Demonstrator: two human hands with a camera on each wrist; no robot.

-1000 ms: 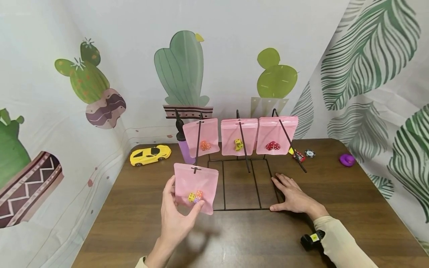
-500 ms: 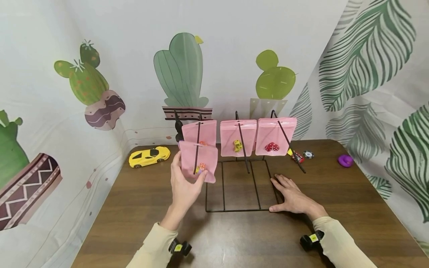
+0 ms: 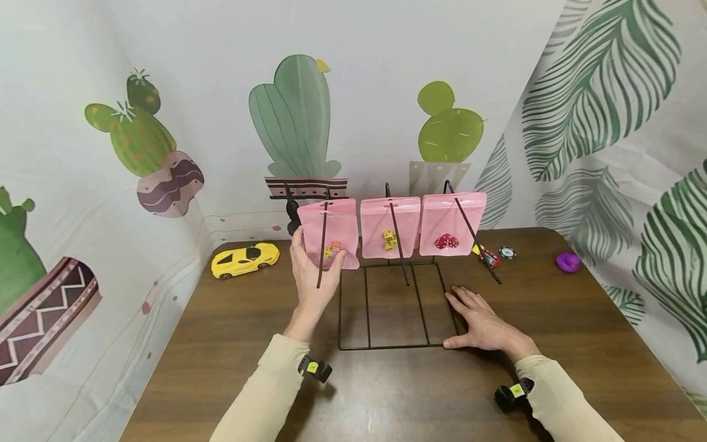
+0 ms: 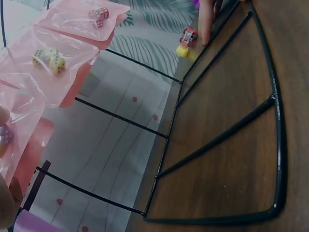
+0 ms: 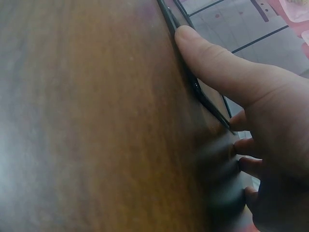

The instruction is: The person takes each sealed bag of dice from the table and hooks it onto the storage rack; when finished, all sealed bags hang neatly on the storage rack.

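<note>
My left hand (image 3: 313, 279) pinches a pink zip pouch (image 3: 345, 228) between thumb and fingers. Yellow and orange dice show through its front. The pouch hangs on the left prong of a black wire display rack (image 3: 381, 347), against another pink pouch behind it. Further along the rack hang a middle pouch (image 3: 375, 236) with yellow dice and a right pouch (image 3: 431, 224) with red dice. My right hand (image 3: 483, 322) rests spread on the right front corner of the rack's base. In the right wrist view its thumb (image 5: 212, 60) lies on the wire.
A yellow toy car (image 3: 245, 260) stands to the left on the wooden table (image 3: 221, 356). Behind the rack are a black-and-purple item (image 4: 41, 222), a small red toy (image 3: 490, 258) and a poker chip (image 3: 507, 252). A purple toy (image 3: 568, 262) lies far right.
My left hand has carried the pouch up and away from me along the left prong, back against the pouch hanging there. The right hand has stayed on the base.
</note>
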